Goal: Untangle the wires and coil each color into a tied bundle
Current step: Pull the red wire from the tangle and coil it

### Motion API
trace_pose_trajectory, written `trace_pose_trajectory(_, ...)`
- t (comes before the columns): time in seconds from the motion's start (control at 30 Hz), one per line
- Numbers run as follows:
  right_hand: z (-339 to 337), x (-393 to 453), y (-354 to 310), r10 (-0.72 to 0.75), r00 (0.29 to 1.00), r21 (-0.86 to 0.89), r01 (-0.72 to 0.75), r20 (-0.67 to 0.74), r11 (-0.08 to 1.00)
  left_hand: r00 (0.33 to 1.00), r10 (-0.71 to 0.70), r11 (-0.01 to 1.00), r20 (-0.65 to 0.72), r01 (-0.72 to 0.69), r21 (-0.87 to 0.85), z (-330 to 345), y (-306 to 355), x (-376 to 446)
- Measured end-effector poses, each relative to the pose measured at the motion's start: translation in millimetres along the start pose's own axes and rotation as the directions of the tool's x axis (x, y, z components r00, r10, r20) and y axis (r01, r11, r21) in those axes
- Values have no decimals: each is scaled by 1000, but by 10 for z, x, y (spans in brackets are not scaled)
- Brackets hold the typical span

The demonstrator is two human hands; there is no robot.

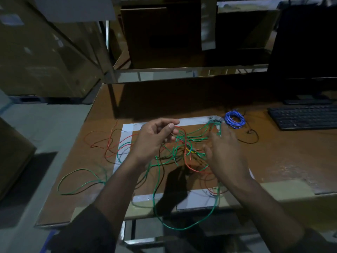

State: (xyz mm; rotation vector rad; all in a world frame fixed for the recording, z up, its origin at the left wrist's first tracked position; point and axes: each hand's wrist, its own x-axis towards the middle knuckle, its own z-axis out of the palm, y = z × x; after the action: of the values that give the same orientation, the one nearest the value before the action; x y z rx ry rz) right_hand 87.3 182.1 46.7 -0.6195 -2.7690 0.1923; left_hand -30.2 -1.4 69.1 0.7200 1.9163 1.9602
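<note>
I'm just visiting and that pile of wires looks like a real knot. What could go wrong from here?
1. The left hand pinches a red wire that runs through the green wires; pulling hard could tighten the knot.
2. A long green loop hangs over the table's front edge; it could snag or drag more wire off.
3. The finished blue bundle lies close to the tangle; stray strands might catch it.
</note>
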Motion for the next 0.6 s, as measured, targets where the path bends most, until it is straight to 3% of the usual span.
trace_pose_trajectory(0.07, -85, 19, -7, -21, 998, 99, 27, -60, 995, 999, 1, 999, 41, -2, 32, -50, 13, 12)
trace_pose_trajectory(0.13, -165, 55, -57, -80, 993, 338, 105, -87, 935, 996, 4, 999, 93, -8, 47, -59, 53, 7)
trace_pose_trajectory(0.23, -230, 132, -246, -213, 974, 706, 100, 73, 701, 990, 50, 997, 136, -58, 55, 13, 130, 21)
trace_pose_trajectory(0.33, -184, 214, -399, -248, 967, 722, 129, 60, 679, 985, 101, 987, 138, -117, 108, -9, 117, 54)
trace_pose_trajectory(0.43, -226, 296, -425, -119, 992, 807, 108, -47, 581, 979, 87, 944, 185, -140, 298, -150, -94, 64)
trace_pose_trajectory(0.6, -480, 400, -391, 68, 970, 866, 177, -235, 467, 995, -64, 892, 81, 21, 451, -365, -618, 47)
